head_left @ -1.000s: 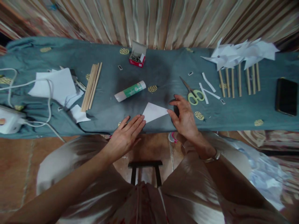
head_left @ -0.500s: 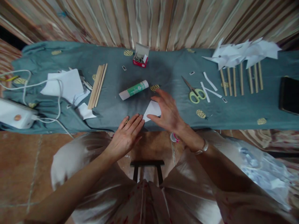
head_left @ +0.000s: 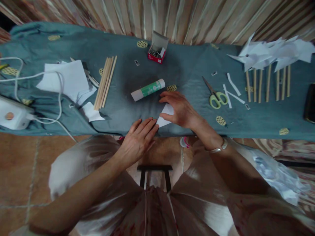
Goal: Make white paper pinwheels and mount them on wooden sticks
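Observation:
A small folded piece of white paper (head_left: 165, 118) lies at the front edge of the cloth-covered table. My right hand (head_left: 180, 109) curves over its right side, thumb on top and fingers at its far edge. My left hand (head_left: 140, 137) lies flat with fingers stretched out, fingertips touching the paper's left corner. Just beyond the hands rests a green and white glue stick (head_left: 148, 89). Scissors with light green handles (head_left: 216, 98) lie to the right, beside several thin white paper strips (head_left: 233, 84).
Wooden sticks (head_left: 105, 83) and white paper sheets (head_left: 66, 78) lie left, near a white cable and a white box-shaped device (head_left: 14, 113). At the back stands an open red box (head_left: 156, 55) of small metal pieces. Paper pinwheels (head_left: 273, 52) on sticks lie right, near a dark object (head_left: 310, 103).
The camera view has shifted, so the table's things sit differently in the picture. Both hands stay at the folded paper; the right fingers have moved slightly along it.

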`<action>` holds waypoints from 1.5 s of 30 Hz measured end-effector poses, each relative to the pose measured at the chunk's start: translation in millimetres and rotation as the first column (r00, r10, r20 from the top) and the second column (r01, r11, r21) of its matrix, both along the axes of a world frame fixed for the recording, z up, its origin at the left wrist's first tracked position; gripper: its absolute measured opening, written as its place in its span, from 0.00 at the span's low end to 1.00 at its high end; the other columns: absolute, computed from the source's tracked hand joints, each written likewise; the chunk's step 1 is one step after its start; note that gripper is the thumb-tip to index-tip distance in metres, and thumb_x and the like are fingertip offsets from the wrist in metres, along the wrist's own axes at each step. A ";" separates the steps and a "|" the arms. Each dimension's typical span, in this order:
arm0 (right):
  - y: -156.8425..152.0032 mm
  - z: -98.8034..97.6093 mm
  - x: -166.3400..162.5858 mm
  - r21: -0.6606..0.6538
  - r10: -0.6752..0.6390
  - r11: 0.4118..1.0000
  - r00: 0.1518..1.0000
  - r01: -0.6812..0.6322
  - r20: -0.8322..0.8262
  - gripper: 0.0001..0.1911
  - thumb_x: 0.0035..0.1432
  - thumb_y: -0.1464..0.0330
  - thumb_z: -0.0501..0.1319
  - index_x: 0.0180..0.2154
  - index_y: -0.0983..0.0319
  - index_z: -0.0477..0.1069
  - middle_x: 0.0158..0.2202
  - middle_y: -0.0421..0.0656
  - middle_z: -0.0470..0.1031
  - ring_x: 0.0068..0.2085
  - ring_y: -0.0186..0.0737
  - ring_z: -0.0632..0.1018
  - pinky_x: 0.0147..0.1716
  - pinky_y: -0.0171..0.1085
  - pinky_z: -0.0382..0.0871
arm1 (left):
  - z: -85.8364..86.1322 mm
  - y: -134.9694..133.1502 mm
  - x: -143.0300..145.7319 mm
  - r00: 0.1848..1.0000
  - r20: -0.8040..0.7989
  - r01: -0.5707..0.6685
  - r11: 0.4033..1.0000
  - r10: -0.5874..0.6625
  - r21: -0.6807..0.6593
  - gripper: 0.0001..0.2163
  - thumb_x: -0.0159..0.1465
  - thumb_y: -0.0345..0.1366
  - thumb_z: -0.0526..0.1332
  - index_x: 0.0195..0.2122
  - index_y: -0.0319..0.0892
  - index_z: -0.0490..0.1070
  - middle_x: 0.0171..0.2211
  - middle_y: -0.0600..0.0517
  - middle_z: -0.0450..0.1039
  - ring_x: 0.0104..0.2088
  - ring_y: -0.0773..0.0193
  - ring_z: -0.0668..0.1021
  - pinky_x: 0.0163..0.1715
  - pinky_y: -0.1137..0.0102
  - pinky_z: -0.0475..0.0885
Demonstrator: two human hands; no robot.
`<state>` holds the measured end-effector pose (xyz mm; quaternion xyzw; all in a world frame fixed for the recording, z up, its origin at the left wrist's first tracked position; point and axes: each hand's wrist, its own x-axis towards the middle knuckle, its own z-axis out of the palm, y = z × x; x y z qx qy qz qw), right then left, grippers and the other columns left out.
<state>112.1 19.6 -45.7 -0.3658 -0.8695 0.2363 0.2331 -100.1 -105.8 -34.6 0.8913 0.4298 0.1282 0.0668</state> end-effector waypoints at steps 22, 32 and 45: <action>3.3 5.7 2.5 -0.040 0.022 0.999 1.000 -0.023 -0.004 0.19 0.50 0.70 0.67 0.46 0.57 0.72 0.56 0.48 0.75 0.59 0.54 0.73 0.61 0.57 0.64 | 2.9 5.8 4.7 1.000 0.023 0.009 1.000 -0.009 0.001 0.17 0.70 0.31 0.56 0.58 0.33 0.68 0.60 0.37 0.72 0.62 0.49 0.72 0.61 0.51 0.67; 13.6 6.9 5.6 -0.036 0.055 0.998 0.998 -0.056 -0.021 0.13 0.54 0.71 0.61 0.43 0.57 0.73 0.53 0.47 0.77 0.57 0.50 0.75 0.60 0.53 0.66 | 2.2 5.8 10.2 0.999 0.031 -0.024 1.000 0.024 -0.007 0.21 0.70 0.36 0.57 0.61 0.34 0.64 0.62 0.36 0.69 0.62 0.48 0.71 0.62 0.51 0.65; 16.0 0.4 6.0 -0.027 0.069 0.997 0.997 -0.070 -0.036 0.13 0.54 0.69 0.61 0.43 0.58 0.74 0.53 0.47 0.77 0.57 0.52 0.74 0.59 0.53 0.64 | 0.0 7.4 8.5 0.995 0.087 0.040 0.996 -0.048 0.083 0.18 0.69 0.34 0.58 0.57 0.30 0.66 0.54 0.36 0.75 0.57 0.48 0.74 0.58 0.53 0.71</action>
